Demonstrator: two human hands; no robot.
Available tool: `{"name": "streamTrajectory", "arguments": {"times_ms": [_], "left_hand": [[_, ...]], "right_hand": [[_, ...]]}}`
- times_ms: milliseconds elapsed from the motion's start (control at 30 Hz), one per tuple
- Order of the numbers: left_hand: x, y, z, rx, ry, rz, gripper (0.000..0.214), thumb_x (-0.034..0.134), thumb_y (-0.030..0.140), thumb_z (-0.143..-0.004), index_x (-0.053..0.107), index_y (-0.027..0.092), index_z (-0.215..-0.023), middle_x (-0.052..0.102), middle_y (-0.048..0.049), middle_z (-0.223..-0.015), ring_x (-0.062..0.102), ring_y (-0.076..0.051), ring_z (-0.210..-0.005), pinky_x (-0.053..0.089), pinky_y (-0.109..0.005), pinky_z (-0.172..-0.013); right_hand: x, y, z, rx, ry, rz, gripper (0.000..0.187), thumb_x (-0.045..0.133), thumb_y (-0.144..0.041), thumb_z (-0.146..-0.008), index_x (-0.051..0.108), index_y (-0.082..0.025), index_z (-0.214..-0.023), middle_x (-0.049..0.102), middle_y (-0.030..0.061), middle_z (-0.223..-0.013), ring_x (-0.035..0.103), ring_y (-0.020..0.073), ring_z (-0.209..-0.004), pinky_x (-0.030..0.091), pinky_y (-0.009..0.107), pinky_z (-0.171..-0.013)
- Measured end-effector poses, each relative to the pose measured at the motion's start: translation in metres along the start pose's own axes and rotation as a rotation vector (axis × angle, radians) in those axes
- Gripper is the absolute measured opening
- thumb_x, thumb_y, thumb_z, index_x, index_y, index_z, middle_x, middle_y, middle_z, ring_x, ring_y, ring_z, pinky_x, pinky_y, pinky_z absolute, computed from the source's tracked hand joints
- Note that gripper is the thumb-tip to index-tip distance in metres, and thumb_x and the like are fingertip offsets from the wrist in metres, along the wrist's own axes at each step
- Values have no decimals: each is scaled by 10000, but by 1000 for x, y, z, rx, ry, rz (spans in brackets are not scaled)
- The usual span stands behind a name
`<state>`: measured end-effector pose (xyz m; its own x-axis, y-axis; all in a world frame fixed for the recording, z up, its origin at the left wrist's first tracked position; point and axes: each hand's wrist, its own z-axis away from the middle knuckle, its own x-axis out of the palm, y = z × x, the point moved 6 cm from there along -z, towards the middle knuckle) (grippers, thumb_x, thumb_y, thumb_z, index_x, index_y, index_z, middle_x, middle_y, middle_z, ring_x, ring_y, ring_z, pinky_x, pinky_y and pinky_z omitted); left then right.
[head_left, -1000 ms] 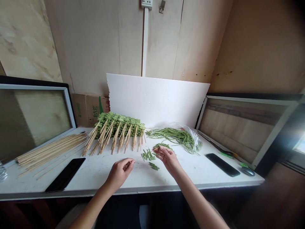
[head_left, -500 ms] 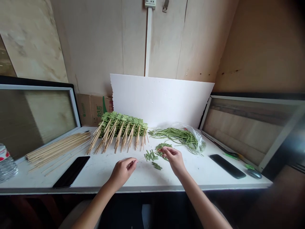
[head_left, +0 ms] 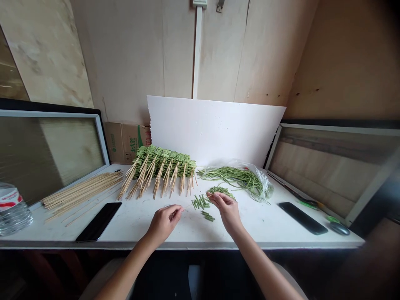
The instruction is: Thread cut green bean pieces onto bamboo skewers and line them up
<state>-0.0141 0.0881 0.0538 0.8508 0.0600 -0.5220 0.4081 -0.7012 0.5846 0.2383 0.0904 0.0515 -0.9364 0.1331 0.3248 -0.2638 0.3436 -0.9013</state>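
Observation:
A thin bamboo skewer (head_left: 187,206) runs between my two hands, low over the white table (head_left: 137,227). My left hand (head_left: 165,223) pinches its near end. Along it, short cut pieces of green long bean (head_left: 200,202) sit side by side in a row. My right hand (head_left: 225,207) is closed at the far end of the skewer, its fingertips just past the row of bean pieces. Behind that hand lies a pile of cut bean pieces (head_left: 229,195), partly hidden by it. A few loose pieces (head_left: 208,216) rest below the row.
Finished bean skewers (head_left: 165,160) are stacked at the back left. Bare bamboo skewers (head_left: 83,189), a black phone (head_left: 99,221) and a water bottle (head_left: 14,210) lie left. Whole long beans (head_left: 234,176) spill from a plastic bag. A dark phone (head_left: 303,218) and mouse (head_left: 339,228) are right.
The camera view has shifted slightly, moving the scene a little to the right. Both hands keep hold of the skewer in nearly the same pose.

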Motion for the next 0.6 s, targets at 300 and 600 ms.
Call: {"name": "streamTrajectory", "arguments": {"times_ms": [300,600], "left_hand": [[7,3,3,17,-15,17,329,509,387,-1026,759,184,-958,723,-57,-768,645,-157,-671,507,-222,-620],[10,-4,5,-12,-20,87,327,523,394,-1022,756,169,-974,739,-65,-801,656,-160,-692,523,-222,-639]], "right_hand": [[3,6,3,31,32,-51,315,835,-482,-786,794,-203,-925,812,118,-1014,712,331,-1156,504,515,-1107],[10,-9,5,1,-60,35,309,825,-492,-794,800,-201,-896,807,95,-960,731,311,-1080,552,462,-1014]]}}
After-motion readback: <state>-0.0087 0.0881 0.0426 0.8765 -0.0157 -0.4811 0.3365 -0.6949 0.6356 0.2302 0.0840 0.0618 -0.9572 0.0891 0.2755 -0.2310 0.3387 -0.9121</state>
